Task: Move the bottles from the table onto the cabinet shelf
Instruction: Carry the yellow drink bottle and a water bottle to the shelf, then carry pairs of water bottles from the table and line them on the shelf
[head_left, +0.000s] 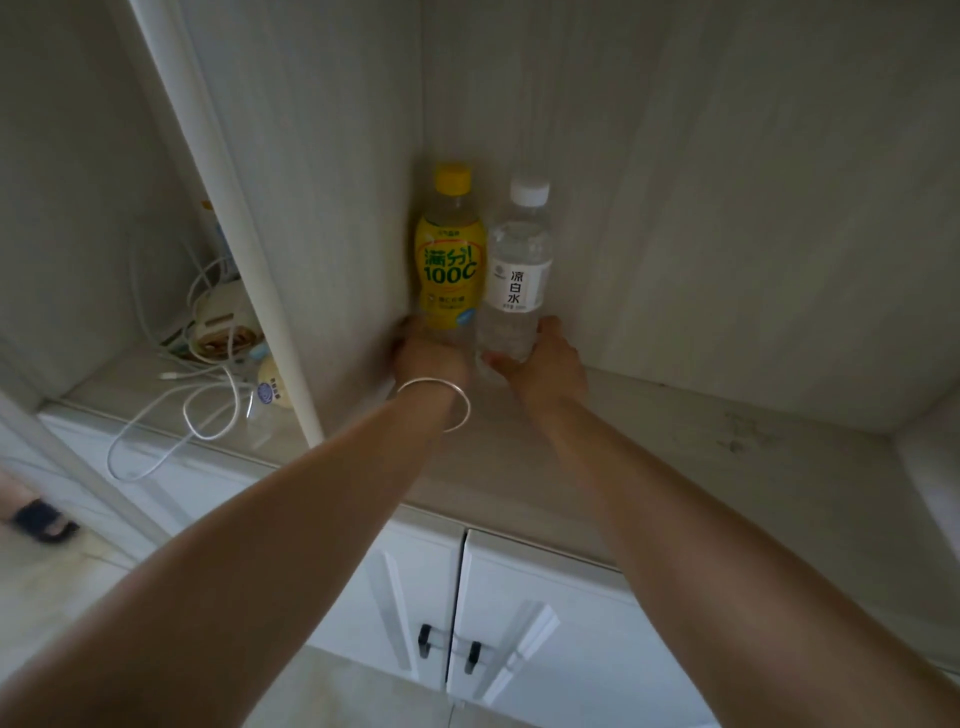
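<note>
Two bottles stand upright, side by side and touching or nearly so, in the far left corner of the cabinet shelf (649, 457), a pale wood-grain surface. On the left is the yellow-capped plastic bottle with a yellow "100C" label (450, 254), close against the left partition wall (322, 208); on the right is the clear plastic water bottle with a white cap and white label (517, 270). The left hand (428, 358), its wrist ringed by a thin silver bangle (441, 402), wraps the base of the yellow bottle; its fingertips are hidden behind the bottle, so their exact lie cannot be told. The right hand (540, 358) grips the base of the water bottle, thumb on the near left side and fingers curled round the right.

Judged progress: both bottles appear to rest on the shelf, so placement of this pair looks essentially complete, with only release and withdrawal remaining. The table is out of view, so whether further bottles wait there cannot be told.

Left of the partition lies a tangle of white charging cables (208, 374) with small items. Below the shelf are white cabinet doors with dark handles (449, 644).
</note>
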